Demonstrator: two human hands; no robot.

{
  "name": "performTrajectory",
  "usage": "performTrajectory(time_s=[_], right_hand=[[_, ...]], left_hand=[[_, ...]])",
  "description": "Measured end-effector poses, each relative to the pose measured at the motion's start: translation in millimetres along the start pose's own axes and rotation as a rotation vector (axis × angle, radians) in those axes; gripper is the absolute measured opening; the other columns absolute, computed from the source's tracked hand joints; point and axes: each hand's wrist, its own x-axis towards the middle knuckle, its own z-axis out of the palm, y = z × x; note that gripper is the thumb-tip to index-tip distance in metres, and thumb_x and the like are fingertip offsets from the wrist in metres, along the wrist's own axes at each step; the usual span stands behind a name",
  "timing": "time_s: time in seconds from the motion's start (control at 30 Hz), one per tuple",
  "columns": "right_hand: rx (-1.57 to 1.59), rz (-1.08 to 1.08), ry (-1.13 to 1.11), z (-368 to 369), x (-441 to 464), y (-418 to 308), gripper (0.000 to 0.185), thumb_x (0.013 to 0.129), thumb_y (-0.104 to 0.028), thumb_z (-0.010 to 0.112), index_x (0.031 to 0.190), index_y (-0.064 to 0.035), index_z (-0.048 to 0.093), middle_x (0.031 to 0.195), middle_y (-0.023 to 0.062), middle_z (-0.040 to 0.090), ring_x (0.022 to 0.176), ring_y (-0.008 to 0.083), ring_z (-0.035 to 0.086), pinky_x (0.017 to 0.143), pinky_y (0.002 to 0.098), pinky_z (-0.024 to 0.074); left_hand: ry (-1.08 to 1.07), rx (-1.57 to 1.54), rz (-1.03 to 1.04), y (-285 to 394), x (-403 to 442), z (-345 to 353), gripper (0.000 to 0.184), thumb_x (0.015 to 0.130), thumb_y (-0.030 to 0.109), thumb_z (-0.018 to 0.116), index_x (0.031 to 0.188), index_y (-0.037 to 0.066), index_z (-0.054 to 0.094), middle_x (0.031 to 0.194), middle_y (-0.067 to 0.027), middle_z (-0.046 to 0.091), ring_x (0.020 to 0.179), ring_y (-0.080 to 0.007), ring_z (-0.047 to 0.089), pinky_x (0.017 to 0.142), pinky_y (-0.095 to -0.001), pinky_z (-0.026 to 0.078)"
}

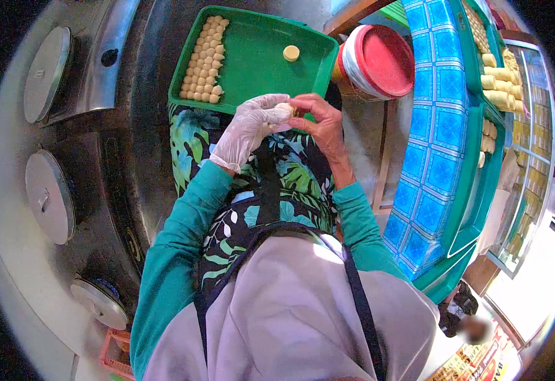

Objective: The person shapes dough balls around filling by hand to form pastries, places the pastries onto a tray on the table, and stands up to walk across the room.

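My left hand (252,125), in a thin clear glove, is closed around a small pale piece of dough (285,109). The bare fingers of my right hand (320,122) pinch the same piece from the other side. Both hands are just over the near edge of a green tray (252,57), which rests by my lap. Rows of small round dough balls (205,60) fill the tray's left end. On its right half sits a single flat-topped pale yellow piece (291,53). Fingers hide part of the dough I hold.
Right of the tray stands a bucket with a red lid (385,60). Further right, a table with a blue tiled-pattern cloth (433,127) carries green trays (474,209) and pale rolls (502,86). Large round metal lids (49,197) line the dark counter at left.
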Motion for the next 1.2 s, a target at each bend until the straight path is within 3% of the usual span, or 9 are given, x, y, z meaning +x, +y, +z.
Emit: performTrajectory(time_s=[0.13, 0.23, 0.43, 0.63, 0.7, 0.8, 0.93, 1.03, 1.2], right_hand=[[-0.027, -0.032, 0.019, 3.4, -0.3, 3.2, 0.027, 0.066, -0.006, 0.080, 0.091, -0.0029, 0.069, 0.091, 0.0072, 0.066, 0.080, 0.0146, 0.062, 0.070, 0.0267, 0.0508], [-0.073, 0.096, 0.025, 6.3, -4.2, 0.5, 0.025, 0.066, -0.006, 0.080, 0.088, -0.0029, 0.070, 0.085, 0.0063, 0.065, 0.076, 0.0138, 0.061, 0.069, 0.0262, 0.0506], [0.036, 0.094, 0.035, 7.8, -1.9, -0.4, 0.020, 0.068, -0.004, 0.078, 0.086, -0.0025, 0.069, 0.080, 0.0049, 0.065, 0.072, 0.0130, 0.061, 0.066, 0.0251, 0.0496], [-0.067, 0.150, 0.064, 7.2, -1.6, 8.0, 0.016, 0.073, -0.003, 0.074, 0.087, -0.0024, 0.068, 0.078, 0.0038, 0.065, 0.070, 0.0129, 0.061, 0.066, 0.0248, 0.0499], [0.139, 0.219, 0.154, 9.3, -2.4, 7.7, 0.010, 0.076, -0.003, 0.071, 0.086, -0.0021, 0.068, 0.078, 0.0024, 0.065, 0.068, 0.0111, 0.060, 0.064, 0.0241, 0.0487], [0.190, 0.381, 0.174, 7.4, -3.2, 2.5, 0.006, 0.079, -0.003, 0.068, 0.085, -0.0016, 0.068, 0.079, 0.0016, 0.065, 0.066, 0.0096, 0.060, 0.062, 0.0238, 0.0479], [0.060, 0.326, 0.184, 12.9, -2.3, 3.2, 0.009, 0.078, -0.002, 0.067, 0.086, -0.0011, 0.069, 0.080, 0.0025, 0.066, 0.068, 0.0112, 0.060, 0.063, 0.0256, 0.0484], [-0.035, 0.156, 0.175, 14.2, -1.3, 1.1, 0.011, 0.077, -0.001, 0.066, 0.088, -0.0014, 0.070, 0.080, 0.0049, 0.066, 0.071, 0.0142, 0.062, 0.065, 0.0272, 0.0489], [-0.298, 0.048, 0.152, 14.7, 2.1, -7.1, 0.007, 0.075, -0.001, 0.067, 0.082, -0.0016, 0.068, 0.078, 0.0106, 0.064, 0.073, 0.0235, 0.063, 0.067, 0.0316, 0.0487]], left_hand=[[-0.061, 0.084, -0.055, 10.3, -4.2, -4.3, 0.027, 0.084, 0.008, 0.066, 0.109, -0.001, 0.061, 0.099, -0.0102, 0.065, 0.082, -0.0159, 0.065, 0.069, -0.0259, 0.055], [-0.077, 0.106, -0.101, 6.9, 0.9, -11.4, 0.025, 0.084, 0.009, 0.067, 0.105, -0.003, 0.061, 0.093, -0.0096, 0.066, 0.076, -0.0149, 0.064, 0.067, -0.0256, 0.055], [-0.117, 0.007, -0.001, -5.6, 9.2, -17.4, 0.021, 0.084, 0.010, 0.067, 0.099, -0.004, 0.061, 0.087, -0.0089, 0.066, 0.067, -0.0138, 0.061, 0.063, -0.0252, 0.052], [-0.062, -0.057, 0.008, -8.2, 8.1, -12.3, 0.029, 0.085, 0.008, 0.064, 0.110, -0.005, 0.057, 0.094, -0.0111, 0.065, 0.076, -0.0151, 0.063, 0.066, -0.0254, 0.052], [-0.009, -0.143, -0.014, -8.6, 5.9, -7.8, 0.034, 0.085, 0.009, 0.064, 0.115, -0.004, 0.054, 0.098, -0.0124, 0.065, 0.085, -0.0179, 0.065, 0.070, -0.0263, 0.054], [-0.050, -0.204, -0.002, -10.6, 5.0, -10.1, 0.034, 0.084, 0.008, 0.065, 0.115, -0.003, 0.054, 0.102, -0.0130, 0.065, 0.090, -0.0199, 0.065, 0.073, -0.0275, 0.054], [-0.030, -0.234, 0.043, -12.7, 5.9, -8.9, 0.033, 0.084, 0.008, 0.066, 0.113, -0.002, 0.055, 0.101, -0.0129, 0.065, 0.089, -0.0193, 0.065, 0.073, -0.0267, 0.054], [0.007, -0.248, 0.041, -12.3, 7.7, -7.9, 0.027, 0.084, 0.006, 0.064, 0.109, -0.002, 0.055, 0.099, -0.0131, 0.065, 0.086, -0.0206, 0.066, 0.074, -0.0284, 0.055], [0.003, -0.302, 0.046, -10.9, 7.8, -10.5, 0.030, 0.083, 0.004, 0.066, 0.109, -0.003, 0.055, 0.100, -0.0136, 0.064, 0.088, -0.0217, 0.065, 0.079, -0.0303, 0.053]])
